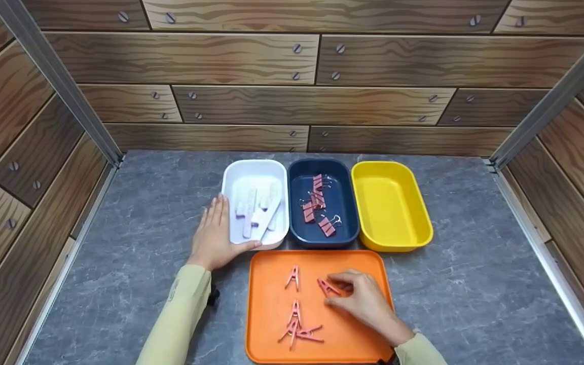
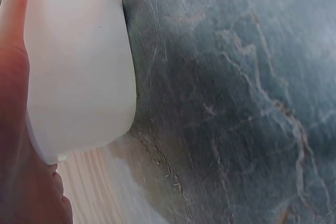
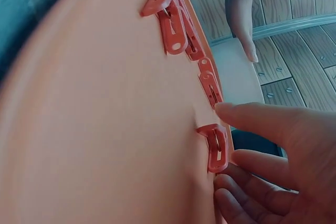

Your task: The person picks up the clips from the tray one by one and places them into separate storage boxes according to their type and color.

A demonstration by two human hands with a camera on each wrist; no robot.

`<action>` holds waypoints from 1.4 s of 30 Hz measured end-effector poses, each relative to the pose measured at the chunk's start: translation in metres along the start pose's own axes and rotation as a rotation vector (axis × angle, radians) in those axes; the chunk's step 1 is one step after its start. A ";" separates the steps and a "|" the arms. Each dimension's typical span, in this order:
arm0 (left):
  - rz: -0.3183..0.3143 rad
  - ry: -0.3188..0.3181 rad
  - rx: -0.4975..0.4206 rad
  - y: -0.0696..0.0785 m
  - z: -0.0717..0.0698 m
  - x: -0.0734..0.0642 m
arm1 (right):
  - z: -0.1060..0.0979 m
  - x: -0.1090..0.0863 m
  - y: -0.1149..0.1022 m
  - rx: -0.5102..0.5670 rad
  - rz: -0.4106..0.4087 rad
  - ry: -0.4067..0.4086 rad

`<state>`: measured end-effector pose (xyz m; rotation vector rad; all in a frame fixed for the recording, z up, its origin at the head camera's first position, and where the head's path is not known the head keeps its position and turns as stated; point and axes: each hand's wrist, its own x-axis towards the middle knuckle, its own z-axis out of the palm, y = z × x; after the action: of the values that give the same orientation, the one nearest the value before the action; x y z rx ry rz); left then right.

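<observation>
My left hand [image 1: 216, 233] rests along the left side of a white bin [image 1: 255, 166], its fingers straight and its thumb at the near rim. Inside lie pale flat sticks and small blocks [image 1: 271, 215]. My right hand [image 1: 360, 296] is over an orange tray [image 1: 266, 350], with thumb and fingers spread around a pink clothespin [image 3: 218, 148]. In the right wrist view, a gap shows between the thumb and that clothespin, while a fingertip is right at its end. Several more clothespins [image 1: 293, 277] lie on the tray's left half, some of them overlapping.
A dark blue bin [image 1: 340, 238] with several pink binder clips [image 1: 308, 212] stands beside the white one. To its right is a yellow bin [image 1: 391, 213]. The grey marbled table [image 1: 474, 253] is bounded by wood-patterned walls [image 1: 292, 101] with metal corner posts.
</observation>
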<state>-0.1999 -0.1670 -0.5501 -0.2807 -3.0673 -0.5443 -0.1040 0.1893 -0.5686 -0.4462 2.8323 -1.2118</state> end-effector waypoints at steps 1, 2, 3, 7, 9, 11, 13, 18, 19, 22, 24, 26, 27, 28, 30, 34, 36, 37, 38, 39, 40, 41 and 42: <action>0.000 0.001 0.002 0.000 0.000 0.000 | 0.000 0.000 0.000 -0.008 0.007 -0.004; 0.001 0.003 0.002 0.000 0.000 0.000 | 0.000 -0.001 -0.001 -0.017 0.018 -0.012; 0.001 0.004 0.003 0.000 0.000 0.000 | 0.000 -0.001 -0.001 -0.027 0.028 -0.021; -0.004 -0.001 0.005 0.000 0.001 0.000 | -0.001 -0.001 -0.003 -0.057 0.063 -0.053; -0.007 0.000 0.004 0.000 0.001 0.000 | -0.001 -0.001 -0.003 -0.067 0.061 -0.055; -0.004 0.003 0.001 0.000 0.001 0.000 | -0.002 -0.001 -0.002 -0.068 0.055 -0.048; 0.000 0.007 0.002 0.000 0.001 0.000 | -0.002 -0.001 -0.001 -0.066 0.046 -0.039; 0.006 0.013 0.005 0.000 0.002 0.001 | -0.002 -0.001 0.001 -0.042 0.035 -0.037; 0.005 0.013 0.007 0.000 0.003 0.001 | -0.002 -0.001 0.002 -0.032 0.029 -0.036; 0.004 0.012 0.007 0.000 0.003 0.001 | -0.002 -0.001 0.003 -0.021 0.020 -0.024; 0.004 0.011 0.001 0.000 0.003 0.001 | -0.002 -0.001 0.004 -0.015 0.007 -0.011; 0.004 0.009 -0.005 -0.001 0.002 0.001 | -0.003 -0.001 0.005 -0.017 0.003 -0.001; 0.004 0.008 -0.006 -0.001 0.002 0.001 | -0.003 -0.001 0.005 -0.014 -0.002 0.004; 0.004 0.007 -0.007 -0.001 0.002 0.001 | -0.004 -0.001 0.005 -0.010 -0.005 0.007; 0.004 0.007 -0.009 -0.001 0.002 0.001 | -0.004 -0.001 0.005 0.002 -0.008 0.012; 0.001 0.002 -0.006 -0.002 0.001 0.002 | -0.005 0.000 0.005 0.023 -0.013 0.029; 0.000 0.003 -0.004 -0.002 0.001 0.002 | -0.007 0.001 0.004 0.044 -0.016 0.033; -0.001 0.004 -0.004 -0.001 0.001 0.002 | -0.007 0.001 0.004 0.050 -0.012 0.035; 0.000 0.006 -0.005 -0.001 0.001 0.002 | -0.009 0.002 0.003 0.056 -0.006 0.034; 0.002 0.007 -0.006 -0.001 0.001 0.002 | -0.010 0.002 0.003 0.060 0.002 0.033; 0.001 0.007 -0.007 -0.002 0.001 0.002 | -0.011 0.003 0.002 0.062 0.014 0.032; -0.001 0.007 -0.005 -0.002 0.001 0.002 | -0.013 0.003 0.001 0.064 0.022 0.031; -0.002 0.006 -0.004 -0.002 0.001 0.002 | -0.014 0.004 0.000 0.061 0.030 0.032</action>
<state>-0.2024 -0.1681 -0.5516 -0.2755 -3.0610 -0.5509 -0.1096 0.1981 -0.5582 -0.3839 2.8079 -1.3079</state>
